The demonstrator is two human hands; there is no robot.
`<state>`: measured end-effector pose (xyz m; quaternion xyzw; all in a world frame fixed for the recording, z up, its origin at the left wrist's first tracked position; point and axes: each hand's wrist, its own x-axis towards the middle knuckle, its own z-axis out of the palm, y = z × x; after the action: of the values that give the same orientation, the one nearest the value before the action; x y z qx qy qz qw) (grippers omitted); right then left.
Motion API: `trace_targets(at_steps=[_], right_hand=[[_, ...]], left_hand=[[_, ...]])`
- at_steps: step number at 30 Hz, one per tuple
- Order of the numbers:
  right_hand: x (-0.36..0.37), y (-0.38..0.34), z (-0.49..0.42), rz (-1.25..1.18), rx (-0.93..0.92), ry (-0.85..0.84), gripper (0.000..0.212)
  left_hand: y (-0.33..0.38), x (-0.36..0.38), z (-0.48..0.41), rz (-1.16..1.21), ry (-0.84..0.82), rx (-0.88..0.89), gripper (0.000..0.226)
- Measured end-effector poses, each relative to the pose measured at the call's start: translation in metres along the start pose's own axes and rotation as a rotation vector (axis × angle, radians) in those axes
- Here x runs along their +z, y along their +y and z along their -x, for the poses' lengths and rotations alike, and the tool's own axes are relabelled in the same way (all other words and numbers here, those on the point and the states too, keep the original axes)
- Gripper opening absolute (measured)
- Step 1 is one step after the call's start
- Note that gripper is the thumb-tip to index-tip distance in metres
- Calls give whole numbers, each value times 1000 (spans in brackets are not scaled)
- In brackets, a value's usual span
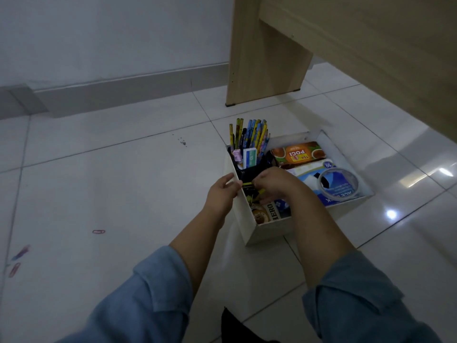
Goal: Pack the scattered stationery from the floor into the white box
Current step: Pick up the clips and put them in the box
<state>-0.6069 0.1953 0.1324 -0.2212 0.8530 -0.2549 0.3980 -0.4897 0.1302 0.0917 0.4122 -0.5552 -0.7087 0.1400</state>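
Note:
The white box [268, 231] stands on the tiled floor under a wooden desk. Inside it a dark holder [249, 169] carries several pencils [249, 134] and an eraser [249, 157]. A tea carton [298, 154], a blue packet [311, 177] and a roll of clear tape [338, 184] lie in the box. My left hand [222, 194] grips the box's left wall. My right hand [274, 185] is over the box, pinching a small yellow and black item [249, 185]. Three paper clips [99, 231] [21, 252] [14, 269] lie on the floor at the left.
A wooden desk leg [262, 58] stands just behind the box, and the desk's side panel [383, 53] overhangs at the right. A grey skirting board [123, 90] runs along the wall. A dark object [235, 328] lies by my knees.

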Motion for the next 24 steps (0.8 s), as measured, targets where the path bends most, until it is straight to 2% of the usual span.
trace_targets(at_steps=[4, 9, 11, 13, 16, 20, 24], right_hand=[[3, -2, 1, 82, -106, 167, 28], [23, -19, 9, -30, -345, 508, 25], [38, -35, 11, -74, -447, 561, 25], [63, -56, 9, -193, -515, 438, 22], [122, -81, 8, -243, -543, 174, 19], [219, -88, 12, -179, -470, -144, 17], [312, -88, 29, -58, -442, -377, 17]], left_hand=[[-4, 1, 2, -6, 52, 43, 42], [-13, -12, 13, -4, 208, 130, 28], [-19, -30, 20, 18, 293, 165, 25], [-27, -56, 30, -2, 383, 186, 24], [-46, -108, 46, -50, 548, 167, 22], [-84, -197, 71, -169, 807, 86, 21], [-116, -288, 105, -213, 1127, -41, 21]])
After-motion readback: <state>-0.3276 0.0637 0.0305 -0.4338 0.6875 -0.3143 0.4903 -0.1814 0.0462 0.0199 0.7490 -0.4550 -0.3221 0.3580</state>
